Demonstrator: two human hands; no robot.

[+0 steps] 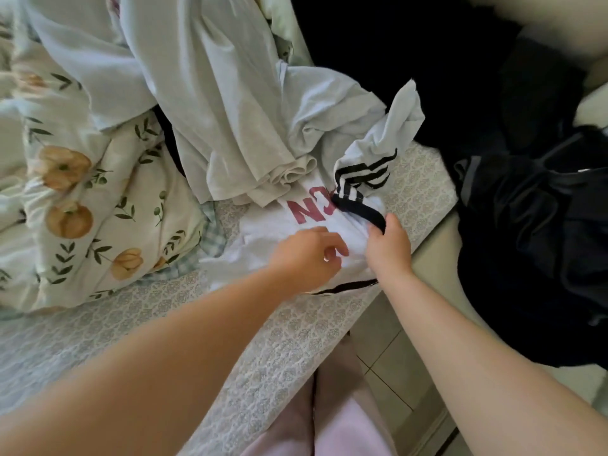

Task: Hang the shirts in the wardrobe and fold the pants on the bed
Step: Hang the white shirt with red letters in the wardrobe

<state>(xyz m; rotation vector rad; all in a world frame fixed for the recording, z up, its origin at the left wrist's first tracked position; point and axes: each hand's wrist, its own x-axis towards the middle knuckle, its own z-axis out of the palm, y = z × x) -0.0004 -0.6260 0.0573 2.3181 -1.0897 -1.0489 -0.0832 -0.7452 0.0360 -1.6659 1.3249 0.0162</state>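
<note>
Crumpled white T-shirt (260, 240), red "N" legible, on the quilted bed (197, 311). Right hand (388, 248) grips its black collar (360, 212); left hand (306, 258) curls over the fabric, hold unclear.

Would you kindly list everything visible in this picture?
white shirt: one, white with red letters, black trim, bed edge.
pale garments: several, grey-white, heaped behind it.
duvet: one, floral cream, left.
bed sheet: one, grey patterned, underneath.
dark clothes: one heap, black, right.
floor: tiled, beige, lower right.
pink trousers: one pair, worn, bottom centre.
left hand: one, over the shirt, fingers curled.
right hand: one, grips the shirt's black band.
</note>
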